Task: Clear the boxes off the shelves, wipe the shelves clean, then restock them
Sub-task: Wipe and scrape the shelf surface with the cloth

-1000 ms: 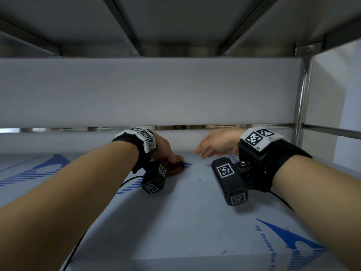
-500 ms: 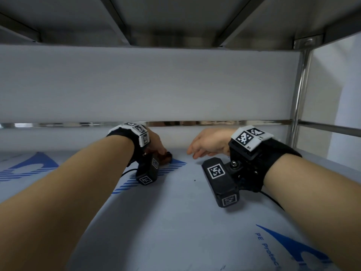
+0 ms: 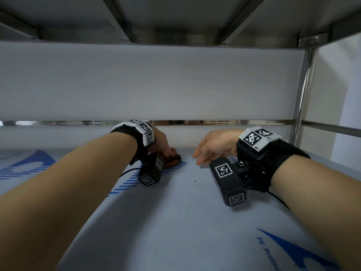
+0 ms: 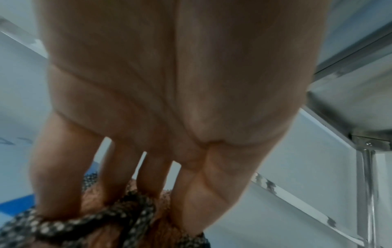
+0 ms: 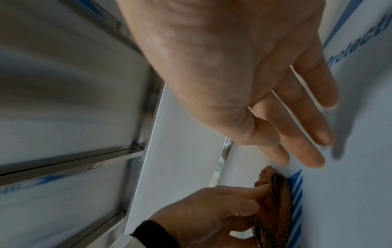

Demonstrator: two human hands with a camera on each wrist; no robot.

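Note:
A brown cloth with a dark speckled edge lies on the white film-covered shelf, close to the back wall. My left hand holds it down there, thumb and fingers closed on the bunched cloth. In the left wrist view the fingers reach down onto the cloth. My right hand hovers just right of the cloth, holding nothing. Its straight fingers sit low over the shelf. No boxes are in view.
The upper shelf's underside with its metal ribs hangs close overhead. A shiny rail runs along the white back panel. A steel post stands at the back right corner. A small dark speck lies on the shelf film.
My left hand has slid the cloth a little toward the back wall. The right hand keeps its place beside it, still holding nothing.

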